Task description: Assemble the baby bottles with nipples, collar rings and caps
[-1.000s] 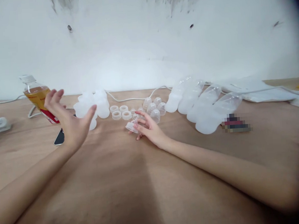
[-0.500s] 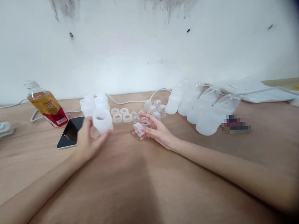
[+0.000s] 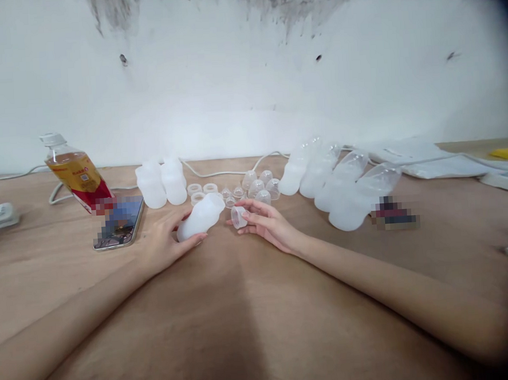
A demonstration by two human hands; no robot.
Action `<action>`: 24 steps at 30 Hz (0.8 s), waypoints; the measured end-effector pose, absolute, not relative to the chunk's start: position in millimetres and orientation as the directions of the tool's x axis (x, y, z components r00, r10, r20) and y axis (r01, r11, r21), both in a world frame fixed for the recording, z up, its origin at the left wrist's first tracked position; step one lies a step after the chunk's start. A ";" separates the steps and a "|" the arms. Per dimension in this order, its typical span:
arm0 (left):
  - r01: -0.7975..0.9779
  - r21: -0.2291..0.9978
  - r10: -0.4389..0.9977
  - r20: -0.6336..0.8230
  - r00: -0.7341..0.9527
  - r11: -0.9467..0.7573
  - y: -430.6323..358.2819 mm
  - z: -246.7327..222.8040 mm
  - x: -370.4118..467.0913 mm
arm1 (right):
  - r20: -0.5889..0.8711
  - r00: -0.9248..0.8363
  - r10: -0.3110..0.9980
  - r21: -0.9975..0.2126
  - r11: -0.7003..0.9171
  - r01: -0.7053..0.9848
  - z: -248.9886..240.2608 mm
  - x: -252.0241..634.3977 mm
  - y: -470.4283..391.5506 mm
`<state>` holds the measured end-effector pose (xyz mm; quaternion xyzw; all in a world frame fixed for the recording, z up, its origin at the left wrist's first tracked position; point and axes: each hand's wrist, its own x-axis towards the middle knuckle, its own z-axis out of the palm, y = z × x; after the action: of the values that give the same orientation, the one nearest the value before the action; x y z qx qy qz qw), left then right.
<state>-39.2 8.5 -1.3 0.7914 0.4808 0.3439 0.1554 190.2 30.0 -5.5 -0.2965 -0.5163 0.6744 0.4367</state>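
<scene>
My left hand [image 3: 171, 238] is wrapped round a frosted white bottle [image 3: 201, 216], which tilts with its neck toward the right. Between the fingers of my right hand [image 3: 262, 221] is a small clear cup-shaped piece [image 3: 238, 217], its rim facing the bottle neck. The two parts are apart. Behind them lie several translucent rings [image 3: 195, 189], partly hidden by the bottle, then several small clear nipple-like pieces [image 3: 237, 192] and several clear domes [image 3: 256, 187]. Two frosted bottles [image 3: 174, 182] stand upright at the back left.
Several frosted bottles with clear tops [image 3: 345, 207] stand to the right, near a pixelated item [image 3: 393, 213]. On the left are a phone [image 3: 131, 220] and a drink bottle [image 3: 79, 178]. A white cable [image 3: 218, 174] runs along the wall, and white bags [image 3: 433, 162] lie back right.
My left hand has brought its bottle down and to the right, tipping the neck toward my right hand. The clear piece in my right hand has turned slightly and shifted a little.
</scene>
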 end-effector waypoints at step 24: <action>0.687 0.440 0.811 0.395 0.430 -0.579 10.7 2.4 -34.3 | 0.252 -0.381 0.890 -0.965 0.202 -0.167 -12.5 191.1 32.3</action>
<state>-34.3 10.7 2.4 0.8389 0.4464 0.2925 0.1068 191.1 32.3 -12.5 -0.2942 -0.6146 0.5591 0.4724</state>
